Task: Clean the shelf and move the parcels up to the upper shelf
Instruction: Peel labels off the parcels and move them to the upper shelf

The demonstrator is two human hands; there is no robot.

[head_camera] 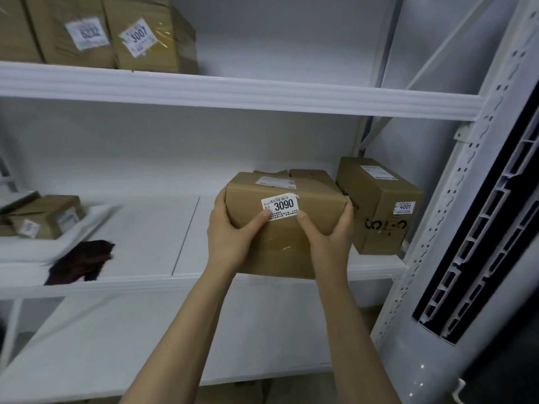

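Head view: we record a brown box labelled 3090 (pixel 287 228) held at the front edge of the middle shelf (pixel 145 255), right of its centre. The left hand (pixel 230 237) grips the box's left side, its fingers curled round the corner and its thumb pressed flat on the front face just under the label. The right hand (pixel 329 234) grips the opposite side in the same way, thumb on the front face and fingers wrapped round the right corner. The box's lower edge overlaps the shelf's front lip; we cannot tell whether it rests on the board or is clear of it. Just behind it lies another brown box (pixel 309 174) with creased flaps. To the right, close beside the held one, stands a box labelled 4001 (pixel 382 208), near the perforated white post (pixel 466 199). At the left end of the same shelf we note small boxes (pixel 43 215) lying on a white sheet, with a dark cloth (pixel 80 262) at the front edge. The upper shelf (pixel 233 91) carries boxes labelled 6232 (pixel 73 33) and 3007 (pixel 151 39) at its left.
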